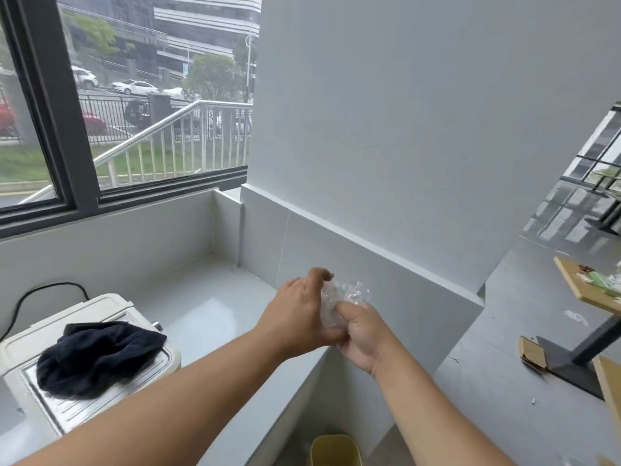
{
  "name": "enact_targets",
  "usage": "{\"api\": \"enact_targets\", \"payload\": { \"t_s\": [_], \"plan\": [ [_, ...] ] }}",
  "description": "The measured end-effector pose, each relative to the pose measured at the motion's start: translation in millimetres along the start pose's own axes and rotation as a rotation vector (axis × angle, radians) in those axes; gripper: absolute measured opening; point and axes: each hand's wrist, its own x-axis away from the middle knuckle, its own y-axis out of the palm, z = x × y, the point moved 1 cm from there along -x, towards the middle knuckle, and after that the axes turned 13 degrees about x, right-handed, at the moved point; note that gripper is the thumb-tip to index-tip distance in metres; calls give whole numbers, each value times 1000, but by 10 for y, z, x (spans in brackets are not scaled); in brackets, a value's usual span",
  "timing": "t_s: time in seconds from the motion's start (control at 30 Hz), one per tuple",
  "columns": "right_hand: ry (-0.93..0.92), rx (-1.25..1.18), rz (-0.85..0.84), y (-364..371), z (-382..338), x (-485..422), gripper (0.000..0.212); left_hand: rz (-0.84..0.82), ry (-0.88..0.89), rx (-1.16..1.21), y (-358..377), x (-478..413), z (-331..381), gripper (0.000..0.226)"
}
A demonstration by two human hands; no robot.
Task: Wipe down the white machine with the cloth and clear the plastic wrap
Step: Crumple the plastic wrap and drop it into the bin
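While both hands meet above the bench edge, one crumpled wad of clear plastic wrap (342, 297) sits pressed between them: the left hand (302, 314) curls its fingers over the top of it, and the right hand (361, 334) closes its grip around the lower part, thumb pushed into the wad. One white machine (23, 351) stands on the pale bench (208, 307) at the left, with one dark cloth (97, 358) lying bunched on its metal top and one black cable (43, 290) running behind it. One yellow bin (334, 450) stands on the floor below the hands. At right, a wooden board (584, 290) and a black stand (584, 351) occupy a grey surface.
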Motion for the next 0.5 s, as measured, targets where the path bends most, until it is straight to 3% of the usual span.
{"api": "enact_targets", "payload": {
  "t_s": [0.1, 0.2, 0.33, 0.5],
  "plan": [
    [33, 21, 116, -287, -36, -36, 38, -95, 176, -83, 136, -121, 86, 103],
    [4, 113, 86, -483, -114, -65, 39, -208, 297, -240, 316, -278, 182, 112],
    [25, 160, 37, -665, -183, -135, 31, -268, 354, -307, 610, -472, 305, 114],
    [140, 274, 129, -999, -132, -206, 32, -255, 357, -286, 914, -692, 380, 115]
  ]
}}
